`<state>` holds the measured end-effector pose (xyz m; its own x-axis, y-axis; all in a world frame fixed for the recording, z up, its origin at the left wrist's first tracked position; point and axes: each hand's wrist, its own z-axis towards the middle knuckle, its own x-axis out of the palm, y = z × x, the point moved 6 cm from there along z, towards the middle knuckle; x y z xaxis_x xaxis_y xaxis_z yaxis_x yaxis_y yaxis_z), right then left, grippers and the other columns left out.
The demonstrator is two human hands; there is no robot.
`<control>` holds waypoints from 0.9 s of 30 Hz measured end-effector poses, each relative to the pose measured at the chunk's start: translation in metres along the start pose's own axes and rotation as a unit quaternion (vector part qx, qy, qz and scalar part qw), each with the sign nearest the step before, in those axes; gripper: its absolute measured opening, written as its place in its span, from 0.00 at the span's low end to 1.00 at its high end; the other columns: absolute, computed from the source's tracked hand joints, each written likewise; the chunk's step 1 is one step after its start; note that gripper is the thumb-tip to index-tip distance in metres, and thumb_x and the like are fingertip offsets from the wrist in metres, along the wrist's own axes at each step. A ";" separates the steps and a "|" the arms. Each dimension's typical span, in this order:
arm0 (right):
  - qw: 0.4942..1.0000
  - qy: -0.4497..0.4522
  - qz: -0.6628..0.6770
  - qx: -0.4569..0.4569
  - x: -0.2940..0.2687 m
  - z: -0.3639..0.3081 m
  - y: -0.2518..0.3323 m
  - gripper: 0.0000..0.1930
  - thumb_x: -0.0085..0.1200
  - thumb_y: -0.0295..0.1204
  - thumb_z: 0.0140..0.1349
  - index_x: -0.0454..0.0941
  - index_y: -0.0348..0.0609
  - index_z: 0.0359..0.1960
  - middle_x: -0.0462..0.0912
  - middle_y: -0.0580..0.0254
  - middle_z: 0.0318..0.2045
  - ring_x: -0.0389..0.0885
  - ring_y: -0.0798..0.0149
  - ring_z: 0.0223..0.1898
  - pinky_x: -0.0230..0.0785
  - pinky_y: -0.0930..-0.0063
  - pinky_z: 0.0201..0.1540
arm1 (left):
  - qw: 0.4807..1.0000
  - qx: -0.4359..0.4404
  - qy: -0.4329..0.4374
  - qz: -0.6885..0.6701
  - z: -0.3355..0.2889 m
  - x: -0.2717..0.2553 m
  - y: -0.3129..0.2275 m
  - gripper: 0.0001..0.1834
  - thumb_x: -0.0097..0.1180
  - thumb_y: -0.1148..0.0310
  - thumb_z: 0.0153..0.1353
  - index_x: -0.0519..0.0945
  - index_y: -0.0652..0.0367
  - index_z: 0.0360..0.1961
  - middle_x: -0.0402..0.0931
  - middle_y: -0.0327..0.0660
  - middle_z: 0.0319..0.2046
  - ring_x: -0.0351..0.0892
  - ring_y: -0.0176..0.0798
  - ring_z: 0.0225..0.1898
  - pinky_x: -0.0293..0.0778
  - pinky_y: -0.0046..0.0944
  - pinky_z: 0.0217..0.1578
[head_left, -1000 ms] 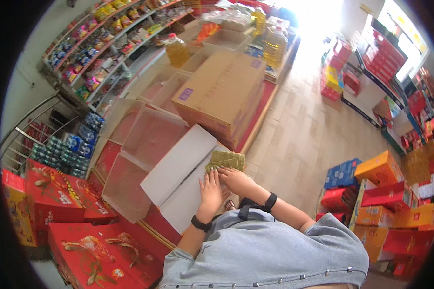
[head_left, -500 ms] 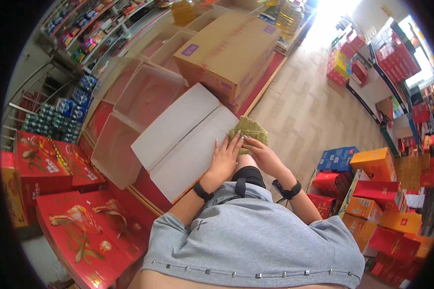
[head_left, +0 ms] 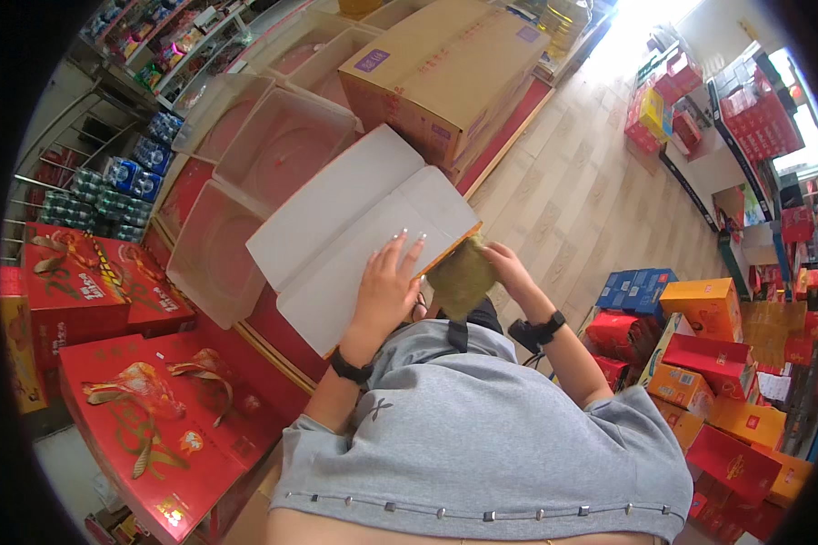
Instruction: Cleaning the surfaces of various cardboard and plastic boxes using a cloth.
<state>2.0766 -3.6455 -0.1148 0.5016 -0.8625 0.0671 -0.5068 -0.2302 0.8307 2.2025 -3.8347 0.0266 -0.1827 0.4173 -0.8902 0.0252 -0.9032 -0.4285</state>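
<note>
An olive-green cloth [head_left: 462,280] hangs beside the near right edge of a white-faced cardboard piece [head_left: 364,232] with a fold line across it. My right hand [head_left: 509,271] pinches the cloth by its upper right corner. Spread fingers show on my left hand [head_left: 389,286], which rests over the near part of the white cardboard, palm down and holding nothing. The cardboard lies tilted on a red-topped stand, against clear plastic bins [head_left: 286,136]. Part of the cloth's lower end is hidden by my grey shirt.
A large brown carton [head_left: 445,73] stands beyond the cardboard. Red gift boxes [head_left: 154,409] with rope handles sit at the left. At the right are stacked orange and red boxes [head_left: 700,309]. A tiled wooden-look floor [head_left: 573,182] runs between the stand and shelves.
The cloth, earlier bunched under both hands at the cardboard's edge, now hangs loosely from my right hand. My left hand has moved off it, leftward onto the cardboard.
</note>
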 end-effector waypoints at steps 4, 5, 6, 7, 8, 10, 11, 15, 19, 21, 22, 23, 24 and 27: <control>0.998 -0.016 -0.053 -0.039 0.034 0.023 0.008 0.17 0.50 0.36 0.57 0.77 0.32 0.38 0.78 0.62 0.28 0.75 0.70 0.31 0.67 0.77 0.32 | 0.999 0.031 -0.015 -0.034 -0.007 0.000 -0.020 0.25 0.55 0.70 0.51 0.68 0.56 0.53 0.66 0.47 0.52 0.68 0.49 0.51 0.65 0.45 0.51; 0.998 -0.016 -0.052 -0.042 0.032 0.029 0.003 0.17 0.50 0.36 0.57 0.77 0.32 0.38 0.78 0.62 0.28 0.75 0.70 0.31 0.67 0.77 0.32 | 0.998 0.028 -0.009 -0.047 -0.009 0.004 -0.021 0.25 0.54 0.70 0.51 0.68 0.56 0.54 0.66 0.47 0.52 0.68 0.48 0.52 0.64 0.45 0.51; 0.998 0.002 -0.062 0.004 0.031 0.033 -0.008 0.17 0.49 0.35 0.58 0.76 0.32 0.40 0.78 0.60 0.31 0.76 0.69 0.32 0.69 0.76 0.34 | 0.998 0.025 -0.004 -0.061 -0.010 0.006 -0.021 0.25 0.54 0.69 0.52 0.68 0.56 0.54 0.67 0.47 0.51 0.68 0.47 0.52 0.64 0.46 0.52; 0.996 0.016 -0.070 0.051 0.026 0.038 -0.022 0.17 0.48 0.34 0.60 0.75 0.31 0.42 0.79 0.57 0.34 0.77 0.68 0.33 0.70 0.76 0.36 | 0.998 0.028 -0.007 -0.057 -0.009 0.007 -0.024 0.25 0.54 0.70 0.52 0.69 0.57 0.53 0.68 0.46 0.50 0.68 0.46 0.52 0.64 0.45 0.51; 0.997 0.007 -0.065 0.049 0.023 0.042 -0.037 0.17 0.48 0.34 0.60 0.75 0.31 0.42 0.79 0.57 0.34 0.77 0.68 0.33 0.70 0.76 0.36 | 0.998 0.037 -0.004 -0.058 -0.010 0.008 -0.025 0.25 0.54 0.70 0.52 0.69 0.57 0.53 0.68 0.46 0.50 0.68 0.46 0.52 0.64 0.45 0.51; 0.996 0.031 -0.034 0.070 0.023 0.050 -0.065 0.16 0.51 0.36 0.56 0.78 0.32 0.36 0.78 0.62 0.26 0.76 0.69 0.25 0.68 0.75 0.26 | 0.998 0.029 -0.006 -0.058 -0.007 0.012 -0.022 0.25 0.53 0.70 0.51 0.69 0.57 0.53 0.68 0.46 0.51 0.68 0.47 0.52 0.64 0.45 0.51; 0.994 0.042 -0.071 0.071 0.031 0.047 -0.059 0.16 0.50 0.35 0.57 0.77 0.32 0.37 0.78 0.62 0.26 0.76 0.68 0.24 0.71 0.74 0.27 | 0.998 0.038 0.000 -0.058 -0.007 0.013 -0.020 0.25 0.53 0.70 0.51 0.69 0.57 0.53 0.68 0.46 0.51 0.68 0.47 0.52 0.64 0.45 0.51; 0.980 0.153 -0.123 0.008 0.072 0.008 0.013 0.14 0.51 0.33 0.57 0.76 0.31 0.35 0.77 0.62 0.23 0.77 0.67 0.25 0.75 0.72 0.28 | 0.996 0.027 -0.031 -0.073 -0.008 0.000 -0.017 0.30 0.54 0.74 0.49 0.64 0.57 0.56 0.67 0.48 0.50 0.68 0.52 0.49 0.66 0.46 0.49; 0.958 0.204 -0.175 -0.102 0.081 -0.004 0.034 0.13 0.51 0.33 0.58 0.76 0.31 0.32 0.78 0.62 0.24 0.78 0.69 0.26 0.75 0.74 0.30 | 0.995 0.022 -0.030 -0.091 0.004 0.002 -0.016 0.36 0.53 0.75 0.49 0.58 0.55 0.62 0.66 0.50 0.51 0.68 0.53 0.49 0.65 0.46 0.49; 0.953 0.188 -0.208 -0.110 0.077 0.006 0.021 0.13 0.52 0.33 0.55 0.77 0.33 0.32 0.79 0.57 0.22 0.78 0.67 0.25 0.74 0.72 0.30 | 0.993 0.002 -0.006 -0.116 0.010 0.007 -0.014 0.36 0.53 0.75 0.50 0.56 0.55 0.62 0.65 0.50 0.53 0.67 0.53 0.50 0.63 0.50 0.51; 0.958 0.172 -0.207 -0.098 0.073 0.015 0.003 0.12 0.53 0.32 0.54 0.77 0.33 0.32 0.80 0.54 0.22 0.79 0.64 0.25 0.73 0.69 0.30 | 0.993 0.010 -0.001 -0.115 0.013 0.011 -0.016 0.36 0.53 0.75 0.50 0.56 0.55 0.62 0.65 0.50 0.53 0.67 0.53 0.50 0.63 0.50 0.51; 0.947 0.105 -0.268 -0.140 0.063 0.024 -0.012 0.12 0.52 0.32 0.52 0.77 0.34 0.31 0.79 0.50 0.23 0.79 0.58 0.26 0.73 0.66 0.30 | 0.996 0.014 0.001 -0.091 0.017 0.016 -0.018 0.36 0.53 0.74 0.50 0.56 0.55 0.62 0.64 0.49 0.54 0.66 0.52 0.52 0.60 0.53 0.53; 0.928 0.033 -0.326 -0.178 0.052 0.029 -0.026 0.11 0.52 0.32 0.50 0.77 0.35 0.30 0.79 0.46 0.23 0.79 0.52 0.26 0.72 0.63 0.30 | 0.998 0.022 0.004 -0.066 0.022 0.021 -0.020 0.36 0.53 0.74 0.50 0.56 0.54 0.63 0.64 0.49 0.55 0.66 0.52 0.53 0.58 0.56 0.54; 0.931 0.013 -0.315 -0.185 0.046 0.019 -0.025 0.10 0.53 0.31 0.49 0.77 0.37 0.30 0.79 0.44 0.26 0.78 0.46 0.29 0.71 0.60 0.33 | 0.995 0.037 0.028 -0.086 0.029 0.034 -0.025 0.37 0.54 0.72 0.51 0.56 0.52 0.63 0.62 0.48 0.57 0.63 0.49 0.57 0.51 0.62 0.57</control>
<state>2.0987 -3.6876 -0.1428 0.6368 -0.5973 -0.4876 0.1667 -0.5108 0.8434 2.1669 -3.8013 0.0115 -0.1234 0.5695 -0.8127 -0.0751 -0.8219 -0.5646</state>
